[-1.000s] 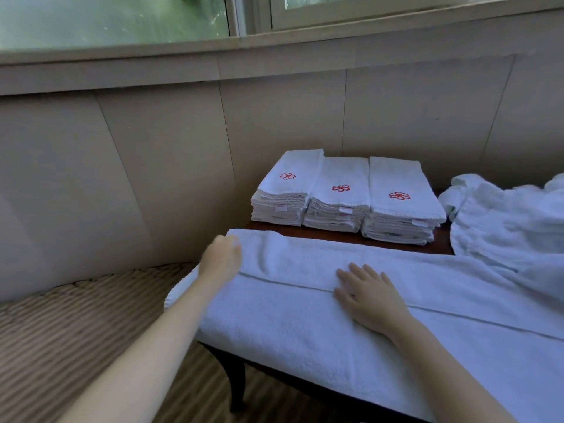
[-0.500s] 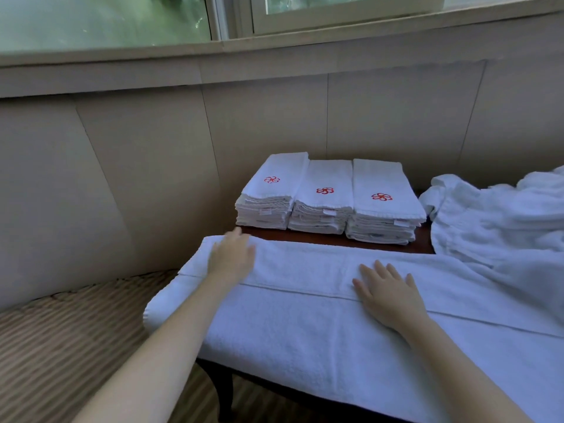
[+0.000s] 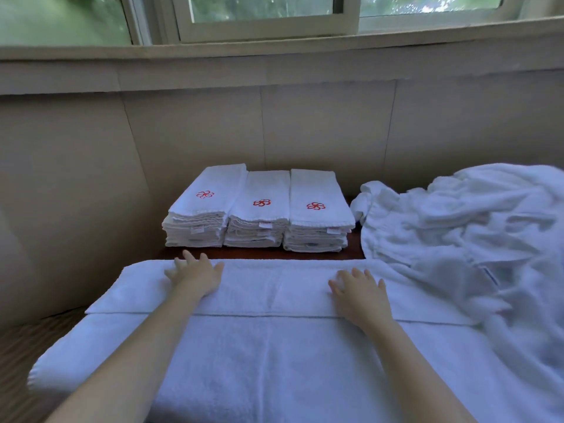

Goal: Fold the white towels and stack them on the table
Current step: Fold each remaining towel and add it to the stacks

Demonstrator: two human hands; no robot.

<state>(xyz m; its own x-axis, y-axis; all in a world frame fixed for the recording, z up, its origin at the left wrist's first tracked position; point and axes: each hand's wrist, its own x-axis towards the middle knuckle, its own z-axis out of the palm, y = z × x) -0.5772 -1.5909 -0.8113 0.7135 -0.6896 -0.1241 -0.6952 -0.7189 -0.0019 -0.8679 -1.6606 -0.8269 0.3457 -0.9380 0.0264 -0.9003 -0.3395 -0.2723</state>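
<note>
A large white towel (image 3: 268, 355) lies spread across the near part of the dark wooden table (image 3: 262, 254), with its far strip folded over toward me. My left hand (image 3: 195, 276) rests flat on the left of that folded strip, fingers spread. On the strip's right part my right hand (image 3: 360, 291) presses flat, fingers straight. Behind the towel stand three stacks of folded white towels (image 3: 259, 215) with red flower emblems, side by side against the wall.
A crumpled heap of white towels (image 3: 464, 227) fills the right side of the table. A beige panelled wall (image 3: 320, 126) and a window sill rise directly behind. Striped carpet (image 3: 33, 340) shows at the lower left, beyond the table's left end.
Both hands have slid to the far folded strip. The left hand, curled at the towel's left end a second ago, now lies flat with spread fingers. The view has shifted toward the stacks.
</note>
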